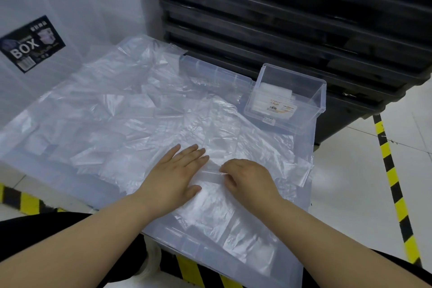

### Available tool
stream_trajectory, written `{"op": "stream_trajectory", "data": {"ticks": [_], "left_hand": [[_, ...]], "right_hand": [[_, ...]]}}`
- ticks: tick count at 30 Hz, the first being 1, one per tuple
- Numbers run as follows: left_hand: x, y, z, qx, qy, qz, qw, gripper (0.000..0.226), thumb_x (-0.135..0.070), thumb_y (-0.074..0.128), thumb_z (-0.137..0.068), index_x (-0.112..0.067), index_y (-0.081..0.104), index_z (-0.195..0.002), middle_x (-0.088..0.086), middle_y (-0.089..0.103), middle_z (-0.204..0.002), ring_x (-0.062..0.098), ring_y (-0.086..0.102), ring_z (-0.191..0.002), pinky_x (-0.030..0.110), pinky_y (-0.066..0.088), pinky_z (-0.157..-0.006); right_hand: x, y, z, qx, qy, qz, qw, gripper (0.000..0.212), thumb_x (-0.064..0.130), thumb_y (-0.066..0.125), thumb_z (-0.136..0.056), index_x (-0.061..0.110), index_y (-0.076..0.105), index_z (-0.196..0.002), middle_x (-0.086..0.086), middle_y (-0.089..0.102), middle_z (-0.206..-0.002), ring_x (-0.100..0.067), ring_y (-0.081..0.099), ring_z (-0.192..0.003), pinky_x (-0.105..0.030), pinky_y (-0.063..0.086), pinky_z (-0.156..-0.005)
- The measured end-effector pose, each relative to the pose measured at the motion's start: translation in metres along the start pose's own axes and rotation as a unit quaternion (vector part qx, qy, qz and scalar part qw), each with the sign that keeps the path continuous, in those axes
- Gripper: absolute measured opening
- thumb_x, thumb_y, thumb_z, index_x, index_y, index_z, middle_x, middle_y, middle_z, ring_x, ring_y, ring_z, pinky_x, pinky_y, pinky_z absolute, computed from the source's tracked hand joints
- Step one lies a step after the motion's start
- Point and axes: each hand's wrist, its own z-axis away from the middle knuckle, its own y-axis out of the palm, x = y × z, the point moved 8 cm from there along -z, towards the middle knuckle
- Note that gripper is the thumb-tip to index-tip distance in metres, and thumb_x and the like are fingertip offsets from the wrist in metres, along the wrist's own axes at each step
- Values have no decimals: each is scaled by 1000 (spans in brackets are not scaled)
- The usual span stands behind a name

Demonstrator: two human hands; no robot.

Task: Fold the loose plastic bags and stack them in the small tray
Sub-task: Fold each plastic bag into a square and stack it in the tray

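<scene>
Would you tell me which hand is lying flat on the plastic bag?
The left hand: it rests outstretched on the plastic bag, whereas the right hand curls and pinches it.

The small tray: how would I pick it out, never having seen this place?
Find the stack of black crates at the upper right. Right in front of it stands the small tray. Unlike the crumpled loose plastic bags beside it, it is a rigid clear box holding a neat white stack.

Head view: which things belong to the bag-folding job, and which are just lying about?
Belong to the job: loose plastic bags, small tray, folded stack inside it, left hand pressing the bags, right hand pinching a fold.
Just lying about: black crates, BOX container, striped floor tape.
</scene>
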Motion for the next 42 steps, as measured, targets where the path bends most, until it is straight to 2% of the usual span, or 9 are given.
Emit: {"op": "stream_trajectory", "data": {"ticks": [6,10,13,15,23,29,33,37,42], "left_hand": [[3,-5,-4,-61,-3,174,983,39,-36,46,-73,-14,74,-88,0,73,-94,15,63,-97,23,49,-78],[-2,-9,-7,-81,-17,210,974,46,-42,40,-75,-12,75,-84,1,73,-91,10,46,-108,26,34,-96],[-7,-3,-5,-8,-53,271,961,73,-59,26,-73,-9,69,-103,3,70,-103,8,45,-110,-2,8,-97],[-6,6,-3,39,-79,264,960,56,-55,35,-86,-13,64,-108,2,67,-107,13,46,-120,4,18,-96],[9,16,-4,62,-218,404,886,26,-22,54,-92,-19,50,-66,-4,50,-63,11,47,-61,20,35,-58],[19,15,-2,-1,-306,462,832,24,-20,55,-92,-15,49,-114,-12,51,-46,1,46,-46,11,34,-45],[26,-6,1,-65,-302,305,901,46,-27,54,-91,-14,39,-133,-9,60,-79,13,57,-76,21,38,-65],[-1,-12,-4,-129,-116,67,983,42,-32,44,-81,-8,67,-106,8,68,-98,26,68,-85,29,39,-82],[-17,19,-5,20,-81,47,995,60,-36,27,-81,-4,61,-118,12,60,-124,22,60,-112,33,30,-106]], "right_hand": [[-18,-9,14,39,84,-219,971,16,7,58,-83,7,73,-89,2,71,-83,-8,56,-91,-13,43,-76],[-26,-10,20,63,146,-292,943,15,6,57,-86,17,68,-86,20,60,-75,1,56,-81,-8,41,-75],[-24,-10,21,95,162,-321,928,20,8,61,-83,28,59,-84,22,59,-78,4,55,-82,-5,39,-76],[-21,-4,23,136,158,-295,932,20,13,65,-81,29,55,-87,19,58,-82,-1,56,-81,-8,41,-74],[-42,4,19,78,273,-338,897,25,6,62,-84,21,53,-66,9,55,-65,1,51,-56,-12,40,-61],[-51,14,9,71,338,-330,878,29,9,60,-86,21,51,-62,5,55,-59,-9,51,-57,-20,42,-60],[-50,15,2,89,345,-272,894,29,8,56,-86,20,49,-61,5,53,-56,-5,49,-52,-14,39,-54],[-46,16,-3,104,335,-233,907,31,10,54,-86,24,47,-59,10,50,-58,-8,50,-59,-18,39,-57],[-40,13,-6,110,316,-184,924,15,14,52,-89,14,60,-77,5,60,-74,-18,58,-82,-25,44,-72]]}}
